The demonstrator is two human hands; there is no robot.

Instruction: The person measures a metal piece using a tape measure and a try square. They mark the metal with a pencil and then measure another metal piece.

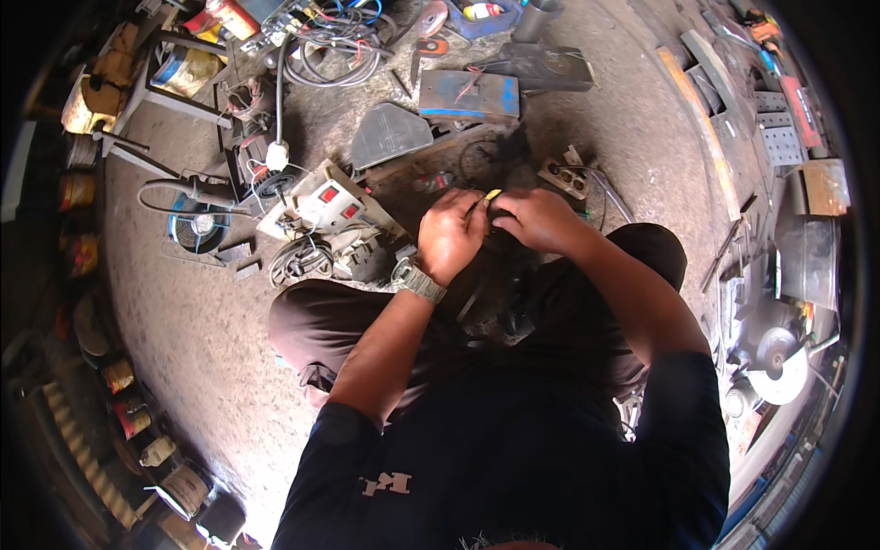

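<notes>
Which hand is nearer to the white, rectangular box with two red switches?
The left hand. It is to the right of the white box, apart from it; the right hand is farther to the right, beyond the left hand.

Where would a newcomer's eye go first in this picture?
Probably to the centre, where the left fingers and right fingers meet close around a small yellow item. Just left of them, a pale boxy unit with two bright red switches stands out. Farther off, near the top edge, a tangled loop of grey cable may draw the eye next.
</notes>
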